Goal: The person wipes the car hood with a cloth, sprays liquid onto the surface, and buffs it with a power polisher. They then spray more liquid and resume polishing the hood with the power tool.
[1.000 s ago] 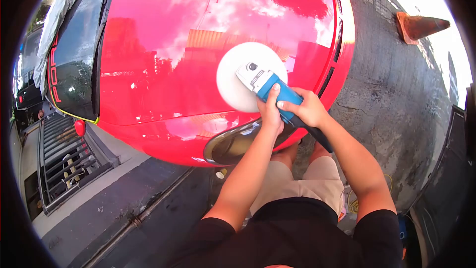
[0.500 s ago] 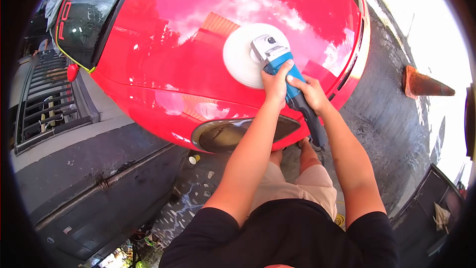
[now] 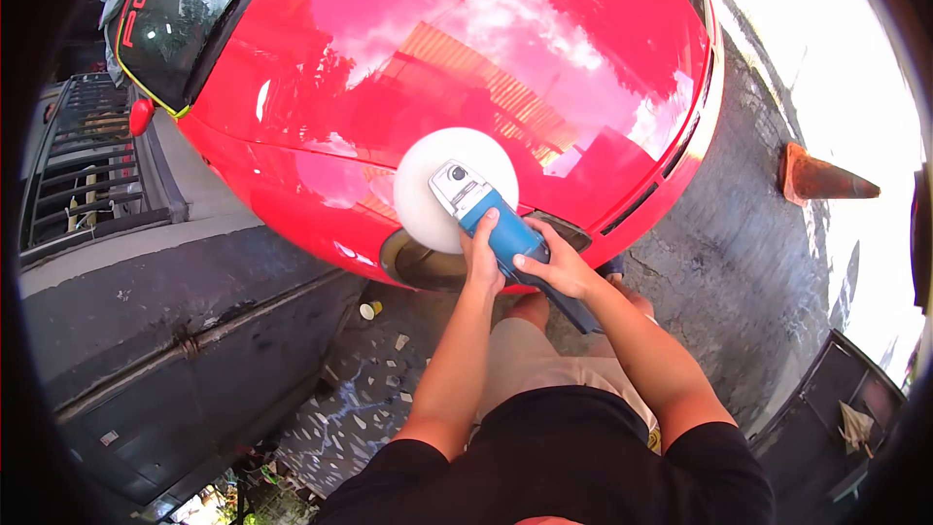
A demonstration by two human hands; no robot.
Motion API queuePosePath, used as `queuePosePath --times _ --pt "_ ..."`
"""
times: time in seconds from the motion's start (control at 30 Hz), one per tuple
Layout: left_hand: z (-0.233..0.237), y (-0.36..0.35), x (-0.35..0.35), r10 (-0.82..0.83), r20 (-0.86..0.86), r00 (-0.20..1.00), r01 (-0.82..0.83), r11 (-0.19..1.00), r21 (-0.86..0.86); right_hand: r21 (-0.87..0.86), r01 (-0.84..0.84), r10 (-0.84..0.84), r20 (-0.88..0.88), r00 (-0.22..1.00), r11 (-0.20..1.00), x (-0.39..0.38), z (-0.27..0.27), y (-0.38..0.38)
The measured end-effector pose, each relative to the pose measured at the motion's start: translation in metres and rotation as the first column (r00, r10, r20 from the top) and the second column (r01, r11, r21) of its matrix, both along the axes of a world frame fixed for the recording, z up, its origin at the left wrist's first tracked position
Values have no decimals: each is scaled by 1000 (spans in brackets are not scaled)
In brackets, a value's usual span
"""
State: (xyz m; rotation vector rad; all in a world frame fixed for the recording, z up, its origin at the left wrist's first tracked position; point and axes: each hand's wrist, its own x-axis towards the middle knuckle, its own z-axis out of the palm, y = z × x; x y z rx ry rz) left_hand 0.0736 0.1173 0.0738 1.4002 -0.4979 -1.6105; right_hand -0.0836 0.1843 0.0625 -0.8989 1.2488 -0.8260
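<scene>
Both my hands grip a blue and black power polisher point(image 3: 507, 233) with a silver gear head. My left hand point(image 3: 482, 255) wraps round the body just behind the head, thumb along the top. Further back, my right hand point(image 3: 562, 264) is closed round the rear of the blue housing, where the black handle begins. The round white polishing pad point(image 3: 424, 196) overlaps the front edge of the glossy red car hood point(image 3: 321, 126), above the headlight point(image 3: 413, 261). Sky and a roof are mirrored in the paint.
An orange traffic cone point(image 3: 826, 178) lies on its side on the pavement to the right. Along the left runs a dark metal gate point(image 3: 194, 369) below a barred window point(image 3: 92, 160). A small yellow and white cup point(image 3: 370, 310) lies on the ground near the bumper.
My hands have drawn the polisher down and left, toward me. Its pad has gone from the middle of the hood to the front edge by the headlight.
</scene>
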Motion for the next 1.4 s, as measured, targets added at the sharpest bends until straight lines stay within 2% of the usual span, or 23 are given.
queuePosePath --times 0.07,0.17,0.2,0.23,0.3,0.4,0.5,0.53,0.57,0.6,0.73,0.83,0.93,1.03,1.17,1.23,1.3,1.33,1.37,1.4 --pt "2 -5 -4 -43 -95 995 44 999 12 305 -175 93 264 960 936 -24 40 17" --pt "-1 -16 -22 11 -92 996 -11 1000 -1 264 -93 10 299 954 960 -40 22 43" --pt "-10 -21 -32 -10 -76 997 10 1000 -1 284 -59 -9 232 973 957 -47 21 38" --pt "-20 -22 -40 -34 -62 998 35 999 16 270 -47 -21 245 969 962 -56 15 36" --pt "-1 -34 -69 -90 -63 994 87 995 -52 269 -5 -75 288 955 963 -77 7 31" --pt "-10 -51 -112 -157 -152 976 158 987 -8 229 31 -91 256 962 973 -121 -2 18" --pt "-21 -72 -174 -30 60 998 34 997 -74 191 57 -102 236 967 980 -164 -9 3" --pt "-20 -79 -194 -32 22 999 33 996 -78 194 76 -120 228 966 978 -181 -10 -5" --pt "-26 -91 -206 -166 -83 983 159 984 -78 202 101 -143 209 967 974 -201 -8 -11" --pt "-23 -100 -226 -171 -77 982 164 982 -92 168 123 -158 216 963 978 -215 -9 -17" --pt "-23 -135 -303 -122 95 988 132 985 -114 104 193 -205 121 971 976 -269 -21 -44" --pt "-18 -157 -339 -80 317 945 101 994 -51 102 236 -238 4 971 966 -279 -31 -64" --pt "-12 -161 -344 -86 411 907 102 995 -16 150 216 -216 -14 976 965 -284 -37 -66" --pt "-10 -149 -323 -58 413 909 88 995 -53 162 165 -163 -22 986 973 -275 -34 -63" --pt "-11 -124 -277 64 409 910 -43 997 -61 136 25 -19 -41 999 990 -247 -42 -54" --pt "-15 -114 -246 109 321 941 -94 994 -64 181 -38 50 -63 997 983 -227 -35 -51" --pt "4 -101 -219 174 283 943 -160 984 -74 144 -88 94 -32 995 986 -204 -32 -50" --pt "-1 -97 -203 214 280 936 -190 975 -113 133 -102 106 -28 994 986 -192 -29 -50" --pt "-7 -93 -189 249 272 930 -215 965 -148 198 -190 205 -55 977 962 -185 -27 -53" --pt "-5 -89 -175 263 251 931 -234 962 -141 117 -192 199 -55 978 974 -173 -36 -50"
